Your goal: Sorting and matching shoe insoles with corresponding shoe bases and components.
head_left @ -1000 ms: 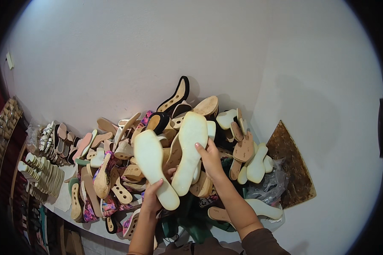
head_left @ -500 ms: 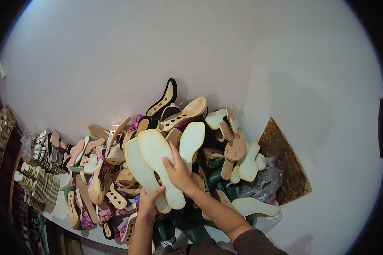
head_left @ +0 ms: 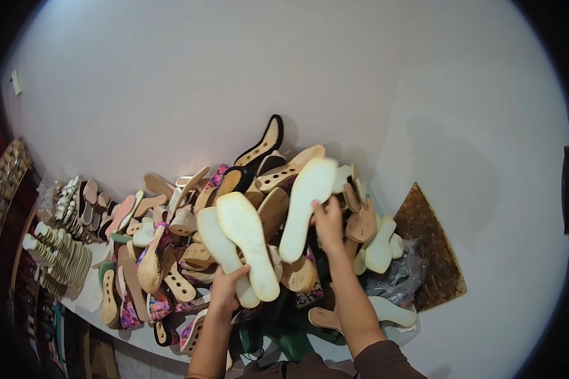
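Note:
My left hand (head_left: pixel 226 290) is closed on the narrow ends of two cream insoles. The front insole (head_left: pixel 241 221) overlaps the rear insole (head_left: pixel 212 232), and both stand up in front of the heap. A third cream insole (head_left: pixel 308 205) is in my right hand (head_left: pixel 329 224), pinched by its right edge with the thumb on its face. It is tilted, wide end up, apart from the other two. Behind my hands lies a heap of wedge soles and sandals, among them a holed tan sole (head_left: pixel 287 174).
More cream insoles (head_left: pixel 380 247) and a clear plastic bag (head_left: pixel 398 275) lie at the right, beside a brown board (head_left: pixel 431 252) against the wall. Stacked cream soles (head_left: pixel 63 265) stand at the far left. Something dark green (head_left: pixel 287 331) shows at the near edge.
My right hand has left the front insole of the pair and moved right. It now holds the third insole, raised from the heap. The left hand keeps the pair. The view has shifted slightly.

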### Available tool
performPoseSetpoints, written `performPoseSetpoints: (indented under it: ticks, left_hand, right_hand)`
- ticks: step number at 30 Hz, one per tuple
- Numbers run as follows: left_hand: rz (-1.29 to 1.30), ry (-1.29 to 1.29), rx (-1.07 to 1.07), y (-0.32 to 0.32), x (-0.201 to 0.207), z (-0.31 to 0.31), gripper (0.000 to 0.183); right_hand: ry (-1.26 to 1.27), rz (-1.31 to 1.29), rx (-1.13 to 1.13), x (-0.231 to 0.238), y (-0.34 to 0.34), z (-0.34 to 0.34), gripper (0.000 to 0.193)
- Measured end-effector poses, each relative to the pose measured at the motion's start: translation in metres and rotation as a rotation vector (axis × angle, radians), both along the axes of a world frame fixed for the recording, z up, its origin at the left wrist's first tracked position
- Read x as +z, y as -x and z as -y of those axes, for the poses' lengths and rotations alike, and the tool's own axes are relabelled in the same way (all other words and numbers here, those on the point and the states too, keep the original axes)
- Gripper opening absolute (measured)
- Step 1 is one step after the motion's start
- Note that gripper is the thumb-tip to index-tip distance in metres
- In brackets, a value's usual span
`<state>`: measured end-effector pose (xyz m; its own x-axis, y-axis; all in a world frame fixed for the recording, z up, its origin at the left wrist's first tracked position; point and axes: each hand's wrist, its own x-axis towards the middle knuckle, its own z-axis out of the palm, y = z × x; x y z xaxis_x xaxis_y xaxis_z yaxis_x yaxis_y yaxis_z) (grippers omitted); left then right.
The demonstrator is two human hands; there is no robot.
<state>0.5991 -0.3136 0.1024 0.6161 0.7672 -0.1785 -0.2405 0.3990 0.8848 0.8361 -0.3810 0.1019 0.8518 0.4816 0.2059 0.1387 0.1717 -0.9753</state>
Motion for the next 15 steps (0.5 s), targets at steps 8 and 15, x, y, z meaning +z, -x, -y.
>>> performPoseSetpoints:
  ticks: [8, 15]
  left_hand:
    - [-0.031, 0.034, -0.133, -0.003, 0.0, 0.001, 0.035]
    - [0.163, 0.128, 0.035, 0.012, -0.011, -0.002, 0.065]
  right_hand:
    - [-0.063, 0.143, 0.445, 0.041, 0.094, -0.014, 0.044]
    - [0.272, 0.493, 0.348, 0.026, 0.122, -0.021, 0.053]
